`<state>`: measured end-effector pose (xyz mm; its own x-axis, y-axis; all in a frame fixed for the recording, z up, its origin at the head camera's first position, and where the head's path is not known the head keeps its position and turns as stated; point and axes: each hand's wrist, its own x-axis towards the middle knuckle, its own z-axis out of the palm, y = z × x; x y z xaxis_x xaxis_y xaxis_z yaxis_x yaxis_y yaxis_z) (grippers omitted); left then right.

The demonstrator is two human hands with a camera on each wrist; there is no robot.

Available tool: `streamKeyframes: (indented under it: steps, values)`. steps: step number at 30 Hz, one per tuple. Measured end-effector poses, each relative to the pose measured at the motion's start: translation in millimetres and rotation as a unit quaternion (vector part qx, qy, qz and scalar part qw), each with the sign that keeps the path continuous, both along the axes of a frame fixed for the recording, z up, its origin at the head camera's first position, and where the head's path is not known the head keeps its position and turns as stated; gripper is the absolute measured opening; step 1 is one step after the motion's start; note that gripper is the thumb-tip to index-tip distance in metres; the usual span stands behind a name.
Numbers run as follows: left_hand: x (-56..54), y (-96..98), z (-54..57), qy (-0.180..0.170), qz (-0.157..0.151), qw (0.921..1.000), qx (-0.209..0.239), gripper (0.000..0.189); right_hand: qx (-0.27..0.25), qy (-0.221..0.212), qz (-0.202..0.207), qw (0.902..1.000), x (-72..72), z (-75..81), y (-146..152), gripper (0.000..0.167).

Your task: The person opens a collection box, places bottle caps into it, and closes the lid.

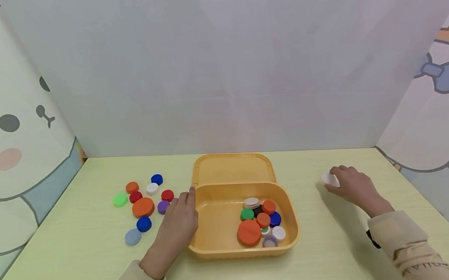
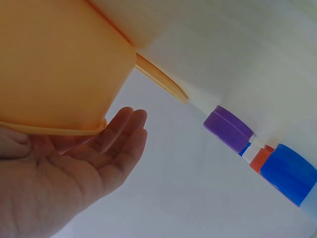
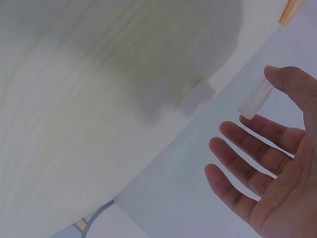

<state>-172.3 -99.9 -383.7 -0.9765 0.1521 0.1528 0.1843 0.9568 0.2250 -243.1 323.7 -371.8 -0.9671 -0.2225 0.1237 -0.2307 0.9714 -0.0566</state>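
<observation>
A yellow-orange plastic box (image 1: pixel 213 217) stands in the middle of the table, its lid (image 1: pixel 232 169) folded back behind it. Several bottle caps lie in its right half, among them a large orange cap (image 1: pixel 249 233) and a green cap (image 1: pixel 247 214). My left hand (image 1: pixel 177 219) grips the box's left rim, the thumb passing behind it and the outer fingers loosely bent outside, as the left wrist view shows. Off to the box's right, my right hand (image 1: pixel 356 189) pinches a white ribbed cap (image 3: pixel 256 99) between thumb and index finger; its other fingers are spread.
Left of the box several loose caps are scattered, including a light green cap (image 1: pixel 120 200), a blue cap (image 1: pixel 144 224) and a purple cap (image 2: pixel 228 128). A second pale cap (image 3: pixel 196 98) shows low on the table in the right wrist view. Behind rises a grey-white curtain (image 1: pixel 214 65).
</observation>
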Motion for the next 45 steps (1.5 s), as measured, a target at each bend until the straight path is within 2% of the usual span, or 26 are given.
streamKeyframes:
  steps: [6, 10, 13, 20, 29, 39, 45]
  values:
    - [0.5, 0.1, 0.4, 0.001, 0.001, 1.0, -0.001, 0.056, 0.011, 0.054, 0.034, 0.9979, 10.4, 11.5, -27.8, 0.042]
    - [0.8, 0.2, 0.5, 0.003, 0.0, 1.0, -0.003, 0.056, 0.02, 0.095, 0.07, 0.9928, 17.6, 17.3, -48.6, 0.041]
    - [0.7, 0.2, 0.2, 0.003, 0.001, 1.0, -0.003, 0.056, 0.028, 0.111, 0.089, 0.9894, 23.7, 22.6, -66.7, 0.042]
    - [0.1, -0.2, -0.9, 0.009, -0.004, 0.9999, -0.005, 0.056, 0.051, 0.124, 0.136, 0.9816, 36.8, 30.2, -104.3, 0.044]
    - [0.2, -0.4, -0.9, 0.01, -0.006, 0.9999, -0.005, 0.057, 0.06, 0.121, 0.189, 0.9727, 46.5, 27.3, -138.2, 0.04]
    - [-0.3, -0.5, -1.0, 0.007, -0.003, 1.0, -0.005, 0.057, 0.084, 0.122, 0.242, 0.9591, 47.1, 20.1, -163.7, 0.037]
    - [-0.5, -0.6, -1.2, 0.005, -0.003, 1.0, -0.002, 0.057, 0.08, 0.117, 0.27, 0.9523, 44.8, 14.4, -174.9, 0.034]
